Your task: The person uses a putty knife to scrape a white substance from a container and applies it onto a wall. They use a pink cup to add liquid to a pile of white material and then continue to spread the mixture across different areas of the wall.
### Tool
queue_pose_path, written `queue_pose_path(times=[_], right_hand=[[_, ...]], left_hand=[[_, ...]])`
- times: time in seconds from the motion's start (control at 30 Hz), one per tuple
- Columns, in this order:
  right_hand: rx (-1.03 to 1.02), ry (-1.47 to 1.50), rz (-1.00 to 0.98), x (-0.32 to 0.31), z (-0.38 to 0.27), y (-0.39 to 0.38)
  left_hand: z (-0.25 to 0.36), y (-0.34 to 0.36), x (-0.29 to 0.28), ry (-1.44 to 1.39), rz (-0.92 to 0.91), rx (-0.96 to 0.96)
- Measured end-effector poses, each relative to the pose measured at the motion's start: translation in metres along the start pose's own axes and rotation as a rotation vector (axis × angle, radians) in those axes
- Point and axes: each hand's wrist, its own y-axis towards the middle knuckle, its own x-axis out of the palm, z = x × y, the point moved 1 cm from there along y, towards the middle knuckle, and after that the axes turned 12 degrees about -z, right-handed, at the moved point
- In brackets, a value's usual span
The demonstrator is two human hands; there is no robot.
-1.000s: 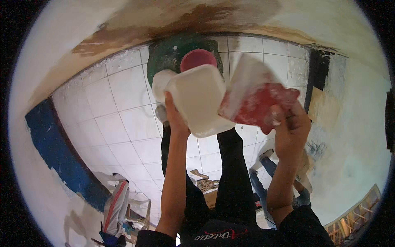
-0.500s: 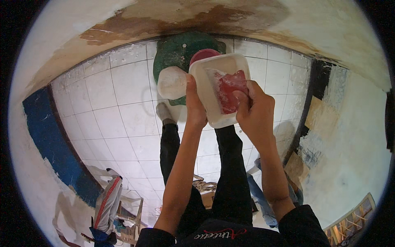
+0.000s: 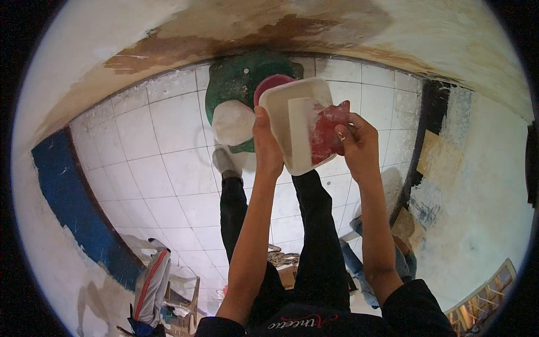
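My left hand (image 3: 268, 147) grips the left wall of a white rectangular plastic tub (image 3: 278, 109), its thumb up along the side. In my right hand (image 3: 362, 147) is a red putty spreader (image 3: 324, 135) with a pale, broad blade, pinched between thumb and fingers. White paste smears the red part, and a little sits on my right thumb. The spreader lies over the tub's right half, its pale blade toward the middle. Whether the blade touches the tub's floor I cannot tell. The tub's right wall is partly hidden behind the spreader.
Beyond the tub stands a green plastic stool (image 3: 244, 70), bearing a whitish rounded container or bundle (image 3: 233, 122) and a pink bowl (image 3: 268, 85). A stained wall (image 3: 252, 33) rises past the white tiled floor (image 3: 185, 168). Clothes (image 3: 150, 286) hang at lower left; a person's jeans (image 3: 356, 272) show at lower right.
My right hand has drawn the spreader to the right, and its pale blade now shows more fully. The tub has shifted slightly and tilts a little differently; my left hand keeps its hold.
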Motion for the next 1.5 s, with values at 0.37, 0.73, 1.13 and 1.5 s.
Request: queue_pose_path(times=[0.37, 0.73, 1.13, 1.5], right_hand=[[-0.047, 0.662, -0.106, -0.022, -0.017, -0.001], [-0.282, 0.983, 0.148, -0.016, -0.052, 0.107], [-0.244, 0.727, -0.01, -0.042, -0.075, 0.137], [-0.255, 0.677, -0.115, -0.027, 0.075, 0.235]], left_hand=[[-0.007, 0.025, 0.003, -0.103, 0.223, 0.004], [-0.008, 0.015, -0.049, -0.149, 0.31, 0.127], [-0.008, -0.042, -0.062, -0.197, 0.449, 0.041], [0.004, -0.087, -0.074, -0.241, 0.424, 0.19]])
